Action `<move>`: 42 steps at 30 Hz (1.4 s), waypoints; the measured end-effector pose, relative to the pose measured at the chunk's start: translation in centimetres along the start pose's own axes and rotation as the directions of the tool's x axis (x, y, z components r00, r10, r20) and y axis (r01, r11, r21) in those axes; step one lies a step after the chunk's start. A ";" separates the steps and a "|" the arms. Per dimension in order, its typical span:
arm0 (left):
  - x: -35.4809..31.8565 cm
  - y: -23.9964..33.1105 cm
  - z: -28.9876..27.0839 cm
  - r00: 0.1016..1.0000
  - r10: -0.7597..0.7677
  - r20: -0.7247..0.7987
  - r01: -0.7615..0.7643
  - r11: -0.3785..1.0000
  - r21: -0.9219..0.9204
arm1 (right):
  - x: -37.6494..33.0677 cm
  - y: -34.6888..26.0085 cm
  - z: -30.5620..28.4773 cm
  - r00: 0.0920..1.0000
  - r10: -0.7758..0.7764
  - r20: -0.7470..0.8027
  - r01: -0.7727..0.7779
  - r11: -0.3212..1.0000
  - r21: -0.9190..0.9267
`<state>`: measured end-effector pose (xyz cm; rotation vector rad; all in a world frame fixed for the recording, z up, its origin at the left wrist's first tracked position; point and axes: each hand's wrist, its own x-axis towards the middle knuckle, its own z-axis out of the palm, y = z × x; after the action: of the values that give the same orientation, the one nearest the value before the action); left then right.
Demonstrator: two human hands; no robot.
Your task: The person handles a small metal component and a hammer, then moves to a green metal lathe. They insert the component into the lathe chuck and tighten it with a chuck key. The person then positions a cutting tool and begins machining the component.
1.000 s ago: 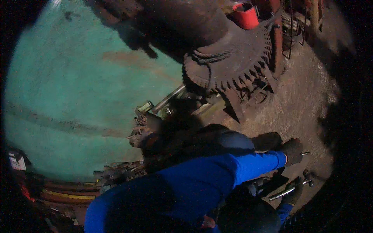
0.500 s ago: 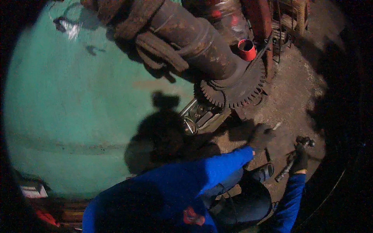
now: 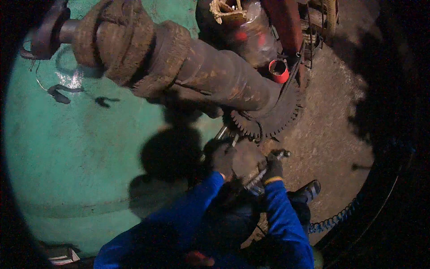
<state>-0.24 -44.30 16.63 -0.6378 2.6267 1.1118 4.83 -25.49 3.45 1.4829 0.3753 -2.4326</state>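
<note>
**Gloved hands at the toothed wheel**

The left hand, in a dark glove, rests on a dark metal part just below the toothed gear; its grip cannot be told. The right hand is closed around a metal tool. The green tank fills the left; a red cup stands far right.

We see a dirt floor, brown and rough, running along the right of a large green tank. On it stand a rusty toothed gear at the end of a thick shaft, and a red cup just behind the gear. A blue coiled hose lies at lower right, near a dark shoe.
</note>
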 end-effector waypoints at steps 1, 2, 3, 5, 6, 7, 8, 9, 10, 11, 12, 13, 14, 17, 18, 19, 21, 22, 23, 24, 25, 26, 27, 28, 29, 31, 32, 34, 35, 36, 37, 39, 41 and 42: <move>2.7 -0.9 -1.3 0.998 0.055 -0.009 -0.055 0.997 0.062 | 0.0 1.0 2.6 0.998 -0.060 0.026 0.057 0.994 0.095; 4.5 -2.5 -1.6 0.993 0.113 -0.018 -0.110 0.986 0.124 | 0.4 1.4 3.7 0.991 -0.121 0.048 0.110 0.976 0.190; 4.3 -3.7 -1.9 0.932 0.262 -0.250 -0.217 0.957 0.193 | 0.5 2.0 4.5 0.995 -0.090 0.030 0.087 0.991 0.099; 4.2 -3.5 -1.8 0.933 0.300 -0.199 -0.248 0.937 0.247 | 1.5 0.7 4.2 0.993 -0.100 -0.065 0.098 0.995 -0.037; 2.9 -4.1 -2.9 0.944 0.286 -0.165 -0.236 0.933 0.271 | 0.8 0.1 3.3 1.000 -0.007 -0.008 0.007 0.999 0.053; 2.4 -2.6 -2.2 0.952 0.299 -0.064 -0.270 0.919 0.288 | 0.4 -2.5 1.0 1.000 0.025 0.013 -0.027 0.982 0.188; 1.1 -2.2 -2.9 0.949 0.316 -0.010 -0.296 0.899 0.323 | -1.0 -4.5 -0.8 0.996 0.064 0.062 -0.080 0.951 0.299; -0.9 -2.2 -3.8 0.943 0.331 0.037 -0.322 0.876 0.360 | -3.7 -6.8 -2.5 0.993 0.091 0.069 -0.105 0.968 0.229; -2.7 -2.2 -4.5 0.926 0.369 0.077 -0.367 0.837 0.407 | -6.1 -9.1 -4.6 0.997 0.072 0.024 -0.075 0.977 0.198; -4.3 -1.7 -5.2 0.893 0.431 0.131 -0.442 0.778 0.447 | -8.5 -11.3 -7.0 0.999 0.047 -0.023 -0.043 0.984 0.175; -6.1 -1.4 -6.1 0.856 0.488 0.171 -0.506 0.719 0.477 | -12.5 -14.0 -7.3 0.998 0.000 -0.070 0.001 1.000 0.016; -7.8 -0.4 -6.7 0.824 0.526 0.210 -0.554 0.669 0.496 | -17.0 -17.0 -7.4 0.991 -0.057 -0.120 0.040 0.989 -0.140; -8.9 1.3 -7.0 0.832 0.491 0.258 -0.552 0.683 0.479 | -19.9 -18.4 -8.8 0.985 -0.074 -0.156 0.059 0.993 -0.102; -13.4 13.2 -6.6 0.929 0.135 0.345 -0.297 0.829 0.474 | -27.2 -25.3 -14.8 0.971 -0.151 -0.186 0.138 0.987 -0.082; -14.8 16.7 -6.4 0.929 0.034 0.368 -0.236 0.822 0.519 | -29.8 -26.9 -17.6 0.968 -0.177 -0.181 0.159 0.981 -0.108; -15.6 18.9 -7.0 0.895 0.165 0.415 -0.349 0.838 0.419 | -32.3 -28.0 -20.4 0.966 -0.197 -0.170 0.177 0.976 -0.128; -17.1 21.0 -7.2 0.777 0.430 0.460 -0.552 0.816 0.170 | -36.8 -29.7 -27.6 0.907 -0.420 -0.014 0.336 0.745 -0.576; -17.4 23.2 -7.0 0.781 0.369 0.504 -0.534 0.812 0.233 | -38.9 -30.4 -30.6 0.843 -0.533 0.075 0.398 0.524 -0.753; -17.7 24.9 -6.6 0.789 0.303 0.534 -0.511 0.807 0.296 | -40.7 -31.3 -32.9 0.866 -0.498 0.032 0.392 0.639 -0.662; -17.5 27.3 -6.4 0.787 0.248 0.565 -0.508 0.779 0.367 | -43.3 -32.1 -32.6 0.977 -0.213 -0.026 0.213 0.977 -0.002; -17.7 29.5 -6.5 0.791 0.268 0.550 -0.478 0.832 0.283 | -46.0 -32.9 -31.4 0.965 -0.246 -0.086 0.247 0.969 0.003; -18.0 31.0 -6.4 0.799 0.279 0.532 -0.436 0.879 0.194 | -48.1 -33.3 -30.2 0.951 -0.272 -0.146 0.275 0.961 0.002; -18.2 32.5 -6.6 0.804 0.289 0.519 -0.395 0.913 0.103 | -49.9 -33.4 -28.8 0.933 -0.295 -0.207 0.303 0.953 0.006; -18.1 32.0 -6.6 0.816 0.307 0.489 -0.364 0.931 0.023 | -51.0 -34.3 -27.0 0.915 -0.310 -0.259 0.317 0.948 -0.015; -17.3 31.6 -6.1 0.825 0.324 0.463 -0.340 0.939 -0.052 | -51.7 -35.5 -25.0 0.894 -0.321 -0.311 0.330 0.944 -0.025; -16.3 32.8 -4.7 0.837 0.391 0.383 -0.394 0.916 -0.074 | -51.9 -38.4 -20.1 0.922 -0.277 -0.271 0.282 0.959 -0.024; -16.4 35.4 -4.9 0.826 0.450 0.340 -0.474 0.881 -0.016 | -52.4 -39.7 -18.5 0.929 -0.263 -0.261 0.270 0.963 -0.009; -15.0 39.1 -3.8 0.840 0.437 0.321 -0.397 0.899 -0.186 | -48.9 -42.3 -19.3 0.998 -0.064 0.028 0.051 0.943 0.327; -13.9 39.2 -2.6 0.861 0.357 0.362 -0.202 0.894 -0.401 | -45.6 -43.7 -20.7 0.982 0.023 0.188 -0.104 0.895 0.433; -12.9 40.6 -2.0 0.840 0.327 0.434 -0.021 0.818 -0.575 | -45.6 -45.2 -17.7 0.973 0.011 0.231 -0.105 0.910 0.400; -11.8 42.0 -1.3 0.813 0.294 0.503 0.178 0.696 -0.695 | -45.3 -47.0 -14.4 0.969 -0.007 0.247 -0.084 0.930 0.357; -7.2 42.1 1.0 0.688 0.362 0.629 0.459 0.454 -0.764 | -45.3 -50.8 -6.7 0.959 -0.043 0.280 -0.034 0.964 0.265; -1.1 40.6 4.0 0.562 0.488 0.668 0.619 0.287 -0.731 | -44.7 -55.2 1.1 0.950 -0.071 0.303 0.017 0.984 0.176; 1.5 40.6 5.2 0.535 0.524 0.663 0.643 0.257 -0.722 | -44.5 -57.1 4.8 0.957 -0.071 0.283 0.037 0.992 0.124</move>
<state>-20.51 -15.84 38.04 -0.1630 0.6913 2.2444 0.11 30.06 49.94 1.1483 0.2160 -2.7048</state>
